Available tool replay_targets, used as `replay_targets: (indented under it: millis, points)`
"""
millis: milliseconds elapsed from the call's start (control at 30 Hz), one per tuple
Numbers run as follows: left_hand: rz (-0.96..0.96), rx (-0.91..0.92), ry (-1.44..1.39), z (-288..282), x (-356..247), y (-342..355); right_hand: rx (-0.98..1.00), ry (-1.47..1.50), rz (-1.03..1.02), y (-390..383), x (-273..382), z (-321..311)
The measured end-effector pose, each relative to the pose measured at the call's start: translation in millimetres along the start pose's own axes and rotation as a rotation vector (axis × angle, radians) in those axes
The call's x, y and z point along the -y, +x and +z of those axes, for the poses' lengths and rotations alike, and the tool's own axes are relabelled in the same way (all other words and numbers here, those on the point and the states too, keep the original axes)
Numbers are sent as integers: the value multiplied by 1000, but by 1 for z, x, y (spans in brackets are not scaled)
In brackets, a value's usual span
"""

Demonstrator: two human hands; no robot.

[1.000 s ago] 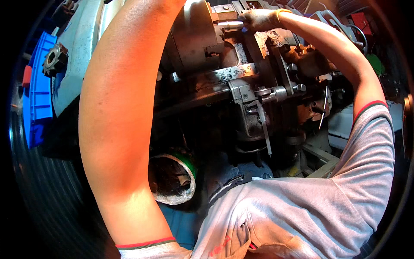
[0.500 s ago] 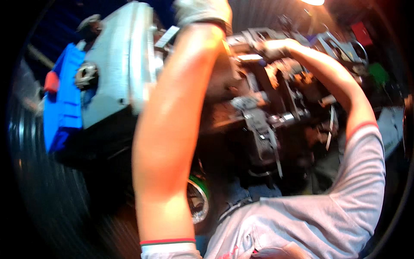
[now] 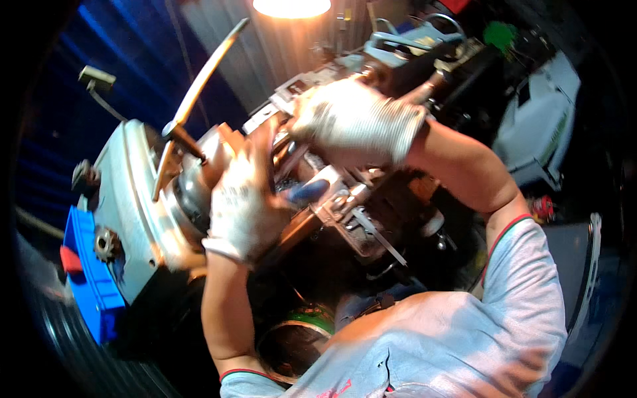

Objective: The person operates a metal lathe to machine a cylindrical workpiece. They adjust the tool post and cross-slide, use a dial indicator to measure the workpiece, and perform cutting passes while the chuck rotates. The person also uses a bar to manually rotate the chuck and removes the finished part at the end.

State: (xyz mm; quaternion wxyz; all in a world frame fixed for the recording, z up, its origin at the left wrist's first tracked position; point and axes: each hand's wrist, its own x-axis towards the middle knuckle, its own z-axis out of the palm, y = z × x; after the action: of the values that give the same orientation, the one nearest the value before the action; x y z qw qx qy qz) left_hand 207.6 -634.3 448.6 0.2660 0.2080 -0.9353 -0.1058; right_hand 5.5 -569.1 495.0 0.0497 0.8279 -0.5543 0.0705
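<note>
My left hand, in a white knit glove with a blue thumb tip, is beside the dark round chuck of a lathe. Its thumb stretches out to the right, apart from the fingers, which point up and are smeared by motion. A bar-handled chuck key stands in the chuck, its long pale bar slanting upward. My right hand, gloved too, reaches left across the lathe bed toward the left hand. Its fingers are blurred, and I cannot tell what they touch. Below the hands sits the metal carriage with a lever.
The grey-green lathe headstock is at left, with a toothed metal cutter by a blue bin. A lit lamp hangs at the top. A green-rimmed round container is below, and a pale panel leans at right.
The view has turned. My left hand has come down from the top edge to beside the chuck, and my right hand is now closer to it. The chuck key is now in sight.
</note>
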Motion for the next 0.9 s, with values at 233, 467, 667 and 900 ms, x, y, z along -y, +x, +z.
replay_targets:
  millis: [233, 467, 667, 900]
  points:
    - [-420, 330, -480, 64, -61, -79, -126, 141, -78, -102, 51, 50]
    - [-859, 495, -591, 98, -87, -152, 23, 227, 336, -239, -22, 71]
    - [-1127, 248, -852, 122, -133, -156, -571, 546, 935, -249, -216, 29]
    - [-1071, 243, -548, 130, -179, -154, -53, 125, 822, -137, -368, 30]
